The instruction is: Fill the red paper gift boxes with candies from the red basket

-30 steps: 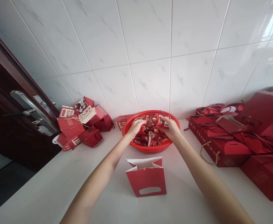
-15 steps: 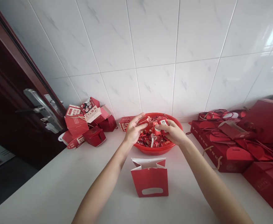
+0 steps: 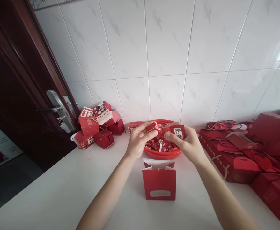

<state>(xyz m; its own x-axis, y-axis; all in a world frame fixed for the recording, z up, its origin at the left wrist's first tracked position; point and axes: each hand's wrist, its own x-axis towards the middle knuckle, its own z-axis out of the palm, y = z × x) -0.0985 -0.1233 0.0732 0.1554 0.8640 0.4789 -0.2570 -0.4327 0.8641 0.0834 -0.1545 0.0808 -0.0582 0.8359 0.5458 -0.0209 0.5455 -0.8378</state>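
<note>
Left hand (image 3: 137, 142): fingers (image 3: 149, 136) are pinching a red-wrapped candy (image 3: 151, 127) above the plastic basket (image 3: 162, 156)
Right hand (image 3: 190, 145): fingers (image 3: 175, 140) are gripping a printed red packet (image 3: 178, 131) there
Paper bag (image 3: 159, 180): is standing open on the worktop (image 3: 82, 188) before the basket

Slender bare forearms (image 3: 111, 190) taper smoothly toward bare wrists (image 3: 130, 158); left hand (image 3: 137, 142) and right hand (image 3: 190, 143) are bare too
</note>
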